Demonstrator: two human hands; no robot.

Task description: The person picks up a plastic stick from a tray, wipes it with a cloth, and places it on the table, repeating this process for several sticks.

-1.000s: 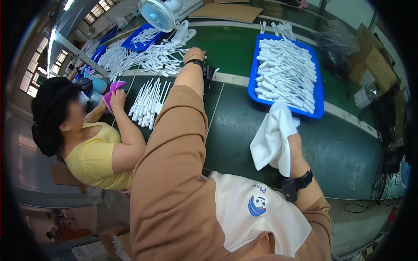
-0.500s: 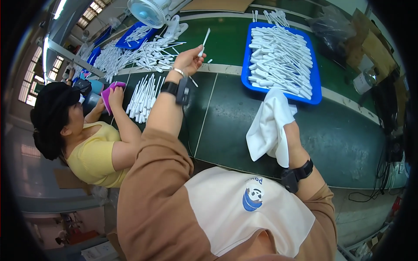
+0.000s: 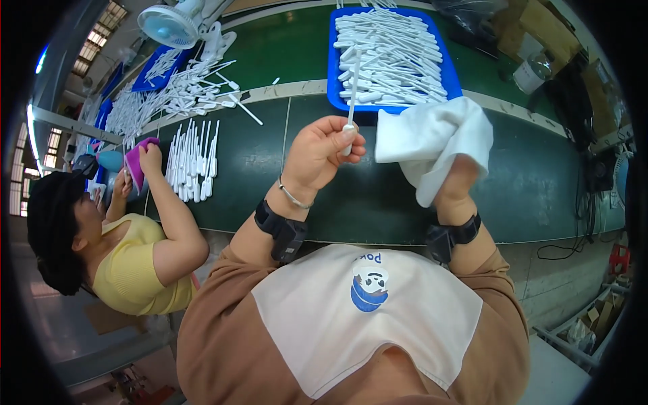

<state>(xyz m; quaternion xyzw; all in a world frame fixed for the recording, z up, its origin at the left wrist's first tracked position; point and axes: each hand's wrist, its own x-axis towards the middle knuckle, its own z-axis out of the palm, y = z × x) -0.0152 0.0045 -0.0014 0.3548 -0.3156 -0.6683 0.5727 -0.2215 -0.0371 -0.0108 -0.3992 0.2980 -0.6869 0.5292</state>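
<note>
At the far left, a purple cloth [image 3: 133, 165] is held by a co-worker in a yellow top [image 3: 138, 263]. Just beside the co-worker's raised arm, a row of white sticks [image 3: 192, 162] is laid on the dark green desk [image 3: 250, 148], their thick ends turned toward the near edge. Behind the row, a loose heap of sticks [image 3: 179, 94] is spread, with a fan [image 3: 169, 27] placed beyond it.

Near the middle, a single white stick [image 3: 354, 94] is gripped by the left hand [image 3: 320, 152]. Its thick end is pinched between thumb and fingers, the remaining fingers being curled in below. The long axis is pointed away from the body, leaned slightly to the right, so that the thin end is seen against the blue tray [image 3: 333, 74], which is heaped with similar sticks at the far side of the desk.

Just to the right of the pinched end, a white cloth [image 3: 432, 135] is held up by the right hand [image 3: 461, 177]. The fingers are covered by the folds, so how far they are closed cannot be told. The cloth's left edge is brought close to the left fingertips, yet a narrow gap is left between them. The stick is thus placed to the left of the cloth, nearer the left hand.
</note>
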